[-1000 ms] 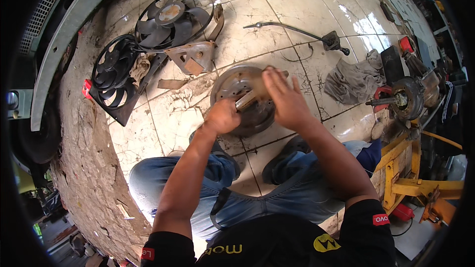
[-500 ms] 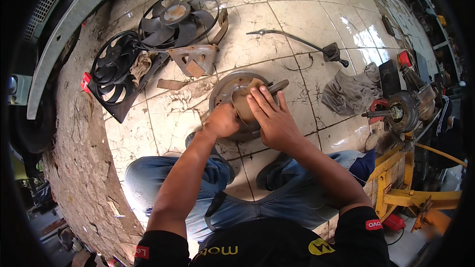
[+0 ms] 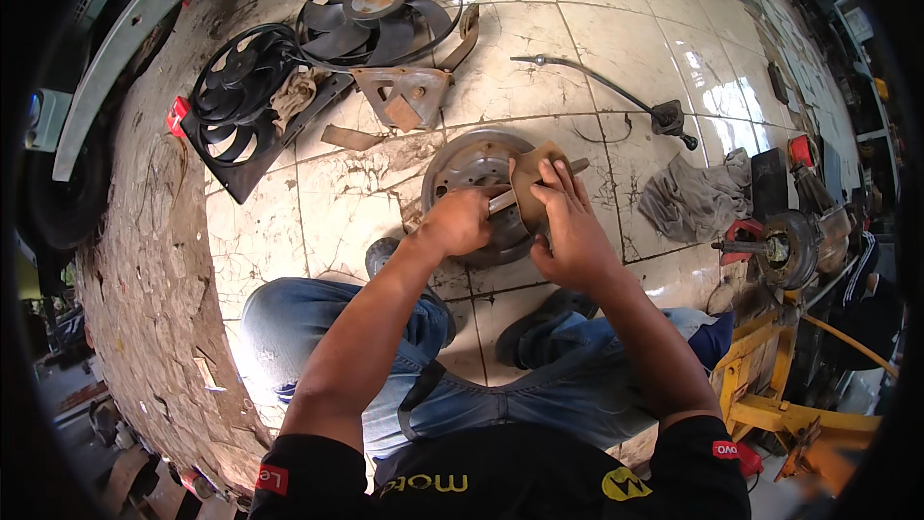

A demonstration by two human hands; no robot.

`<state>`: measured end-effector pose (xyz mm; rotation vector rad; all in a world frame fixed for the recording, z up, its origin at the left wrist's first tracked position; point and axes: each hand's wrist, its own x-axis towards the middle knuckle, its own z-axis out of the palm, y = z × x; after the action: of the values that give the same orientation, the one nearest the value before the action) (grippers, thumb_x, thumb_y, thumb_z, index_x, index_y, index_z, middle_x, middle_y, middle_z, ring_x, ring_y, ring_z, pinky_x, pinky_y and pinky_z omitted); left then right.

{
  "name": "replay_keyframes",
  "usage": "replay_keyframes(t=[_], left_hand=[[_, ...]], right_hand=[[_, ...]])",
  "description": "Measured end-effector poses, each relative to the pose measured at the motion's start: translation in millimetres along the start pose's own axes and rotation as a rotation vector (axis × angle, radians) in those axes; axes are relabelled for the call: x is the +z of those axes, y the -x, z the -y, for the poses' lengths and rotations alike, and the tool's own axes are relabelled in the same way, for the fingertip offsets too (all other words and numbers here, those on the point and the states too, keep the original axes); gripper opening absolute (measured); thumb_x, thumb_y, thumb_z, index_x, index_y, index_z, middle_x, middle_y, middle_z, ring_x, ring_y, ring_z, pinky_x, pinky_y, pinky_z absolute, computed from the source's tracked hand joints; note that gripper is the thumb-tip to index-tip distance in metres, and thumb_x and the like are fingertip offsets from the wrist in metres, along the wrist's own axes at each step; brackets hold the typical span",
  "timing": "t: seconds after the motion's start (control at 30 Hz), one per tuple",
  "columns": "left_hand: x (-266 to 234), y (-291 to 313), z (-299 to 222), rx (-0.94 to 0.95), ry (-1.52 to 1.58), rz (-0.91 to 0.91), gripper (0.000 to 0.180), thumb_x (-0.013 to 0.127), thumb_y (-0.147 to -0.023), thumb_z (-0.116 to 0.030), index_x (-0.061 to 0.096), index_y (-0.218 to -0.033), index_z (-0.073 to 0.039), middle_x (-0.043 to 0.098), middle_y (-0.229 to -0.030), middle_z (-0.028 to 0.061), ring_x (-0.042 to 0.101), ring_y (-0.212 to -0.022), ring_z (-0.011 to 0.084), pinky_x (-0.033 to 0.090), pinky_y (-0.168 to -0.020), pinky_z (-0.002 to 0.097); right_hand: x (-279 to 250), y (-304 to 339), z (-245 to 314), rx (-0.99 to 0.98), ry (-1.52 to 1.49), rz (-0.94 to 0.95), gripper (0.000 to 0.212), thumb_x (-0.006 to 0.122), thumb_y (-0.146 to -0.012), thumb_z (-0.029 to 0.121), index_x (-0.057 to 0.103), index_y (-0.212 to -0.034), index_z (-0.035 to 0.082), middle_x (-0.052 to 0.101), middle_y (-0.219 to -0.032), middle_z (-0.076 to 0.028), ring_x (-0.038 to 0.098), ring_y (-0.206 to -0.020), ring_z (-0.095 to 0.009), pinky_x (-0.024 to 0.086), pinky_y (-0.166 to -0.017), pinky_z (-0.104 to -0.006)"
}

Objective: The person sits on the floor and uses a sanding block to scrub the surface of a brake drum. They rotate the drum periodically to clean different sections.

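My left hand (image 3: 458, 221) is closed around one end of a narrow grey metal bar (image 3: 502, 200), whose far end sticks out to the right. A brown sheet that looks like sandpaper (image 3: 527, 185) is folded over the bar's middle. My right hand (image 3: 575, 236) grips this sheet, fingers bent over the bar and thumb lower down. Both hands are above a round steel wheel rim (image 3: 443, 166) with holes in its face, lying flat on the tiles between my feet. The hands and sheet hide part of the bar and rim.
Beyond the rim to the left lie two black radiator fans (image 3: 371, 14) and a rusty triangular bracket (image 3: 409, 94). A lever with a cable (image 3: 616, 91) and a grey rag (image 3: 698, 195) are to the right, near a gearbox-like part (image 3: 794, 248) and a yellow metal frame (image 3: 770, 366).
The brown sheet has slid to the right along the bar, uncovering a stretch of it beside my left hand. My right hand has moved right with the sheet. The whole view has shifted slightly.
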<state>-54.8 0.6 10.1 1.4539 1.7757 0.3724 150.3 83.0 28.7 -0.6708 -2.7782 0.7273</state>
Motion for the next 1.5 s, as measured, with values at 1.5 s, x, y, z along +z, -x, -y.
replay_keyframes(t=[1.5], left_hand=[[10,-2,-5,0.032,-0.022,-0.028,0.057,0.064,-0.073,-0.007,0.059,-0.13,-0.001,0.068,-0.11,0.0251,0.065,-0.104,0.0399,0.052,-0.095,0.0446]], right_hand=[[17,-6,-7,0.106,0.253,-0.091,0.075,0.053,-0.08,0.004,0.032,-0.152,-0.002,0.03,-0.158,-0.023,0.02,-0.151,-0.039,0.013,-0.12,-0.0582]])
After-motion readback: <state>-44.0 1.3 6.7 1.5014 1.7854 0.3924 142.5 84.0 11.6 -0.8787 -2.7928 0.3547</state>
